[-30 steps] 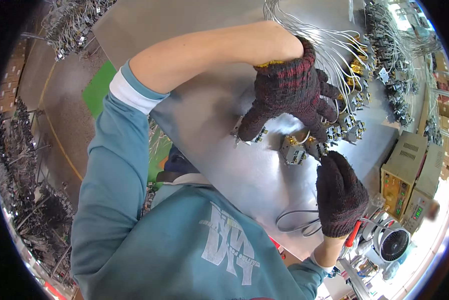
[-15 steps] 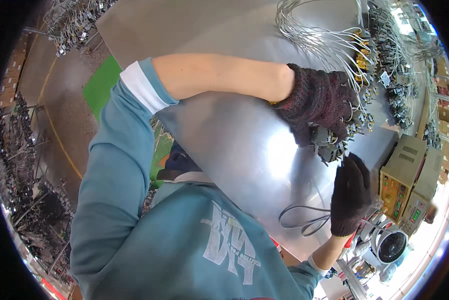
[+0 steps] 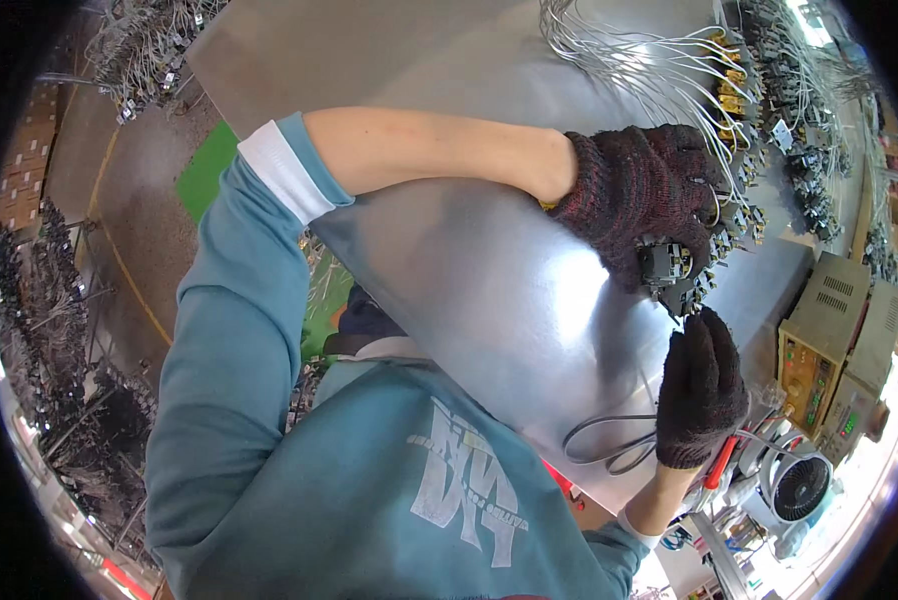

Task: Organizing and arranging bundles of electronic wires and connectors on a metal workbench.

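My left hand (image 3: 641, 195), in a dark red and black knit glove, reaches across the metal table (image 3: 469, 300) and is closed on a small black wired component (image 3: 669, 272). My right hand (image 3: 699, 400), in a black knit glove, is raised just below it. Its fingers point up and the fingertips meet the underside of the component. The back of that glove faces me, so its grasp is hidden. A row of similar wired components (image 3: 734, 110) runs along the table's far right, just beyond my left hand.
A fan of grey wires (image 3: 629, 55) spreads over the table top. Beige test instruments (image 3: 829, 330) stand at the right edge, with a small fan (image 3: 799, 487) and a red-handled tool (image 3: 719, 462) below them. A black cable loop (image 3: 609, 440) lies near my right wrist.
My left hand has moved right, toward the row of components, and curled over one. My right hand has shifted slightly right and stayed close under it.
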Tool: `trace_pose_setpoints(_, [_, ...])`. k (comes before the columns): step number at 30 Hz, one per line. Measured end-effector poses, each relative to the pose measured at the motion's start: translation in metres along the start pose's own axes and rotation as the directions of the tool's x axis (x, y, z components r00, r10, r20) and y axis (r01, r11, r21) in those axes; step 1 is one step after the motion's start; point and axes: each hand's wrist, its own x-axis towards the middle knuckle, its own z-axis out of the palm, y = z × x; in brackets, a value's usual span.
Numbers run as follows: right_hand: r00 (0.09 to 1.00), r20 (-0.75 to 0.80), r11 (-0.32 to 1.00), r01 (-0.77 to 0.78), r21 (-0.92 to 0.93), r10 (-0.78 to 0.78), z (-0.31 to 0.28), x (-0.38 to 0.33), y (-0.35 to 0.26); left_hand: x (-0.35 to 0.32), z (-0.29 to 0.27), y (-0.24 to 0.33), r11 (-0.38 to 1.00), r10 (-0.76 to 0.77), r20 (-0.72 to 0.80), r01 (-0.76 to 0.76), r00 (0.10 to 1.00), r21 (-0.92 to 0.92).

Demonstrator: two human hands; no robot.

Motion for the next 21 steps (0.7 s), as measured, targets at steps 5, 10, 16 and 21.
trace_pose_setpoints(5, [0.994, 0.09, 0.993, 0.074, -0.092, -0.066, -0.011, 0.01, 0.006, 0.001, 0.003, 0.003, 0.999, -0.016, -0.036, 0.017, 0.999, 0.027])
trace_pose_setpoints(10, [0.99, 0.111, 0.996, -0.088, 0.012, 0.086, -0.021, 0.021, -0.004, 0.001, 0.009, 0.006, 0.996, -0.043, -0.108, 0.052, 0.993, 0.077])
trace_pose_setpoints(16, [0.974, 0.099, 0.94, -0.223, 0.257, 0.204, -0.023, 0.046, -0.015, 0.001, 0.015, 0.009, 0.995, -0.024, -0.145, 0.037, 0.989, 0.092])
trace_pose_setpoints(21, [0.979, 0.166, 0.971, -0.15, 0.188, 0.119, -0.021, 0.065, -0.024, -0.001, 0.016, 0.012, 0.981, -0.042, -0.138, 0.067, 0.99, 0.181])
